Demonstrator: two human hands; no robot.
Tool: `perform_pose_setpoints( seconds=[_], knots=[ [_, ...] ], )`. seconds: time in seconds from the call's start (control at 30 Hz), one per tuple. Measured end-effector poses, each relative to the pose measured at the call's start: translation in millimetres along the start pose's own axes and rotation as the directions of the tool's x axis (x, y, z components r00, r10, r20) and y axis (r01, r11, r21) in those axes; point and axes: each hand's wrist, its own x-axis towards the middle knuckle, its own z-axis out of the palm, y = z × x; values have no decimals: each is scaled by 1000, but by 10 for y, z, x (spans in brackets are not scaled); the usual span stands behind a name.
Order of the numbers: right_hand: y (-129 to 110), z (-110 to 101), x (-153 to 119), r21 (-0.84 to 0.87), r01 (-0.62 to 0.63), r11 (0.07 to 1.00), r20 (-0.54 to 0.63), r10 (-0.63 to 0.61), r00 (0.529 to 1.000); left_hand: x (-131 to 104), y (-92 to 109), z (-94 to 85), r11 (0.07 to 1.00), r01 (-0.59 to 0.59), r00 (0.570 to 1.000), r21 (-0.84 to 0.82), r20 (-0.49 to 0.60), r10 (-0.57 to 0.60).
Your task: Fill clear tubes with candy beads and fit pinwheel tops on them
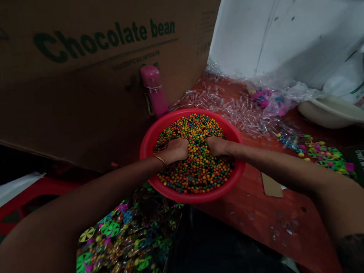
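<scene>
A red basin [196, 198] holds a mass of small round multicoloured candies [200, 169]. Both of my hands are down in it, a short gap of candies between them. My left hand [178, 148], with a thin gold bangle at the wrist, is curled closed, its fingertips sunk among the candies. On the right side of the basin my right hand [217, 146] is likewise curled, knuckles up and fingertips buried. Whatever either hand holds is hidden by the candies and the dim light.
A large cardboard box [85, 89] stands behind, a pink flask [156, 92] against it. Clear plastic tubes [240, 112] lie heaped on the red tabletop [255, 206]. Colourful plastic pieces [325, 153] and a pale bowl [333, 112] are at right. Candy-filled tubes with bright tops [127, 243] lie at lower left.
</scene>
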Motion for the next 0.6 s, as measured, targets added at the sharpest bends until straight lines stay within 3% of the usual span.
perform_pose_setpoints(
  seconds=[0.1,0.2,0.4,0.6],
  knots=[
    [167,-52,-29,78,146,986,113,-154,982,-5,-38,6,1000,-19,1000,-10,-1,19],
    [267,-27,-11,118,229,966,127,-243,962,16,-57,34,999,-32,999,-17,-8,32],
    [105,115,-12,-63,144,988,-35,-147,989,23,-6,41,1000,-26,999,9,-27,26],
    [-17,-36,-210,-378,108,920,-222,-203,954,-169,-168,-198,996,-69,987,60,-141,77]
  ],
)
